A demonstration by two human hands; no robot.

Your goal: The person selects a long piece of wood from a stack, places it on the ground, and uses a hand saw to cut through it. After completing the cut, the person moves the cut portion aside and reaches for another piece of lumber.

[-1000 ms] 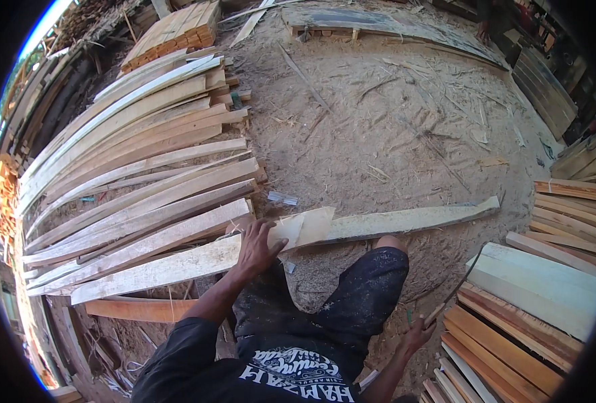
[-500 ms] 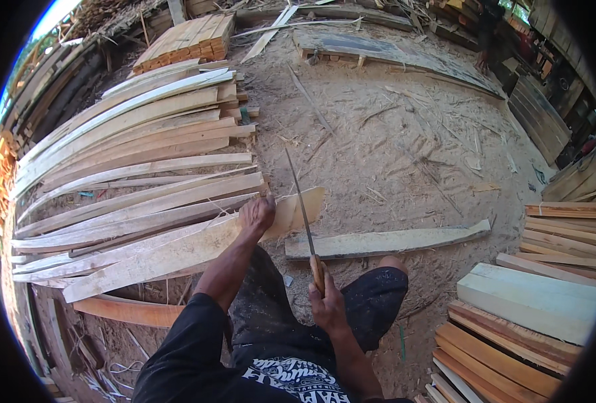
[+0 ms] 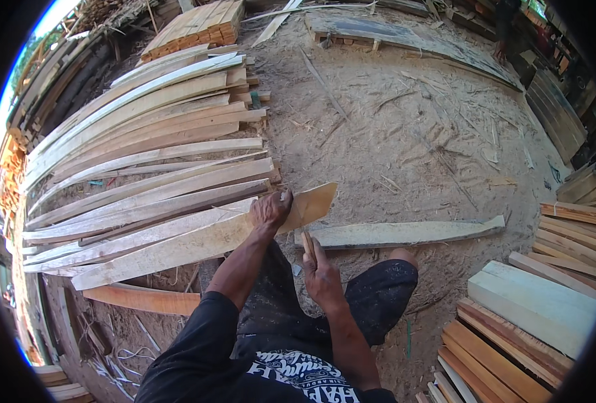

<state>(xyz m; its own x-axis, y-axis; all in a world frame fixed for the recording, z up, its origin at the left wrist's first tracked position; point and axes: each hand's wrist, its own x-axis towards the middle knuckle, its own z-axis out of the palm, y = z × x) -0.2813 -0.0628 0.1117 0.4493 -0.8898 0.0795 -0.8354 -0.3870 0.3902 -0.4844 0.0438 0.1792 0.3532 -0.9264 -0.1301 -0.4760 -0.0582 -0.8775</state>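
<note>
One long, pale, tapering plank slants across the person's lap, running from about eight o'clock of the left hand to between two and three o'clock of it. The left hand lies across the plank nearer its right end, fingers curled tight over the upper edge; a short, yellower stretch of wood sticks out beyond the knuckles. At five o'clock of the left hand, just below the plank, the right hand is closed around the wooden handle of a machete. The handle points toward eleven o'clock, up at the plank's lower edge; its blade is thin and blurred, and I cannot tell whether it touches the wood.

Past the plank's right end, at three o'clock of the left hand, a shorter bark-edged slab lies on the sandy ground. A reddish-brown curved board rests at eight o'clock, beneath the plank's left end. From nine to eleven o'clock spreads a row of curved planks, with a neat stack of light boards behind it at eleven. Toward four o'clock sit a thick whitish beam and, below it, orange-brown timbers. A dark weathered panel lies far off at one o'clock.
</note>
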